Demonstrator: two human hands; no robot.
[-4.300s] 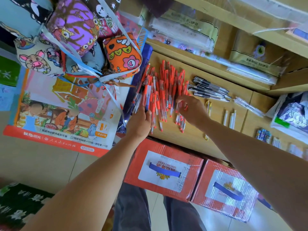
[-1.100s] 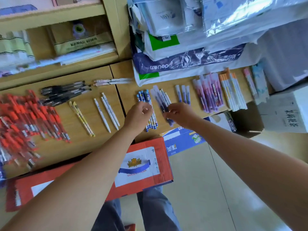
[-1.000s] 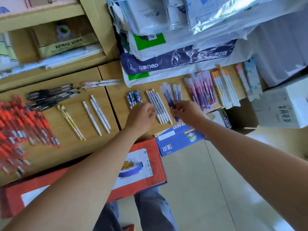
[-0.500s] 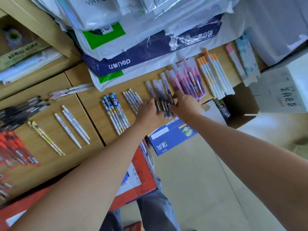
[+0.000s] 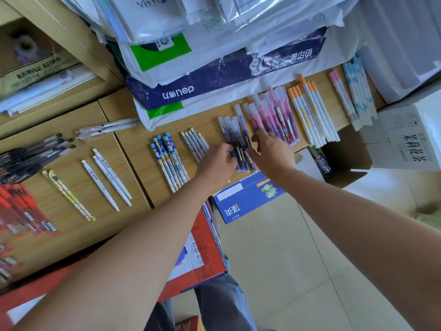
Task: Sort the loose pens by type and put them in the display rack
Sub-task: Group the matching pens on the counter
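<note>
Mostly sorted into groups on the shelf [image 5: 140,163] already, gripping the purple pens [image 5: 235,130] at its front edge with left hand [image 5: 218,164] and right hand [image 5: 270,152], 0 racked yet, no rack in sight.

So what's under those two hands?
A bunch of purple pens lying on the wooden counter, pinched by the left hand and the right hand. Their lower ends are hidden beneath the fingers.

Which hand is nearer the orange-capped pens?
Right. The right hand is separated from the orange-capped pens only by the pink pens; the left hand is farther away, beyond the purple pens.
</note>
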